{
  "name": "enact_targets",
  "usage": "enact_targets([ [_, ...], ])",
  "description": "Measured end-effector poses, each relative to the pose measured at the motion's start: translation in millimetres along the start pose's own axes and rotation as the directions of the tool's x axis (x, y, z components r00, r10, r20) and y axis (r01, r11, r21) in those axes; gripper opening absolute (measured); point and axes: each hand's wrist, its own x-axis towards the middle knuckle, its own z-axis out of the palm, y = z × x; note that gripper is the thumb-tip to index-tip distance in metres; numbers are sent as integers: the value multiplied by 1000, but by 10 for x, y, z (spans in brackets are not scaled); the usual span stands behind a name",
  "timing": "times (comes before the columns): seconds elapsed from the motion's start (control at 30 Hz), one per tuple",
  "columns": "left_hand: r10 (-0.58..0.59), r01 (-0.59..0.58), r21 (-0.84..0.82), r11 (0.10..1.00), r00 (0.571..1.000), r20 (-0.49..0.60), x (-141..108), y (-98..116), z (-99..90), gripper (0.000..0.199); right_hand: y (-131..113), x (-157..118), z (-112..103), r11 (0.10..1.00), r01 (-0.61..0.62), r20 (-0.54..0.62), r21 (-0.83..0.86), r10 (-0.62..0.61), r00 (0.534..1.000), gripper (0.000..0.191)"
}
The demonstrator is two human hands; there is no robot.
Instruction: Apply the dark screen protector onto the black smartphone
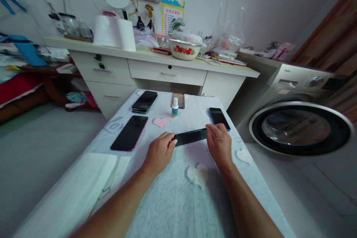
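Between my two hands a dark smartphone (191, 137) is held sideways, tilted, just above the cloth-covered table (173, 193). My left hand (161, 151) pinches its left end with thumb and fingers. At the other end, my right hand (219, 143) grips it in the same way. Behind my right hand lies a phone with a blue edge (219, 117). A phone with a pink edge (129, 133) rests face up to the left. Farther back are a small stack of phones (145, 101), a small white bottle with a blue label (174, 108) and a brownish phone case (179, 99).
A white desk (167, 70) stands behind the table, bearing a flowered bowl (184, 49), paper rolls (113, 32) and plastic bags (228, 33). To the right, a washing machine (290, 93) has its round door (301, 128) swung out. A pale folded sheet (69, 189) covers the table's left edge.
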Motion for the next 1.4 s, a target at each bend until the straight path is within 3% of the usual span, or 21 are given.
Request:
enact_targets([
  [1.4, -9, 9, -2, 1000, 1000, 0, -3, 39, -15, 19, -27, -3, -4, 1000, -7, -11, 18, 8, 1000, 26],
])
